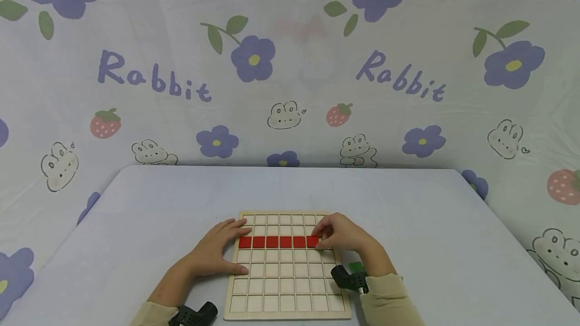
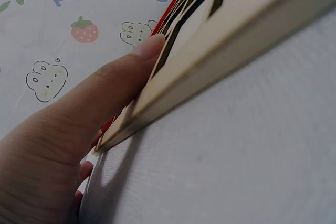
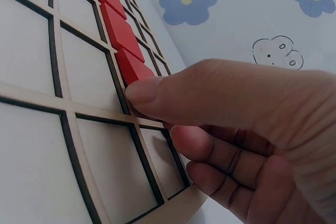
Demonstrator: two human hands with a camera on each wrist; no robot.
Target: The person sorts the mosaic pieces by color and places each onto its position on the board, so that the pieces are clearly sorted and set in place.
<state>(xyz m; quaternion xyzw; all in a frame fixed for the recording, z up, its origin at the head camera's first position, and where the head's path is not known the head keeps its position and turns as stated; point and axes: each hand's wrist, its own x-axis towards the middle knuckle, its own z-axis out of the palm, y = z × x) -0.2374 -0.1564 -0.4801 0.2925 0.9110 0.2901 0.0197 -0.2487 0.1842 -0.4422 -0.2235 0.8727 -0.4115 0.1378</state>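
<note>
A pale wooden grid board lies on the white table, with a row of red square tiles across one of its upper rows. My right hand pinches the rightmost red tile at its cell; the thumb lies on its near end and the other fingers curl beneath the thumb. That tile sits slightly tilted beside its neighbour in the right wrist view. My left hand rests spread on the board's left edge, thumb on the frame lower down and fingertips near the upper rows.
Cells without tiles lie above and below the red row. A wrist camera on the right arm overlaps the board's right edge; another wrist camera is at the left sleeve. Behind the white table hangs a printed cloth.
</note>
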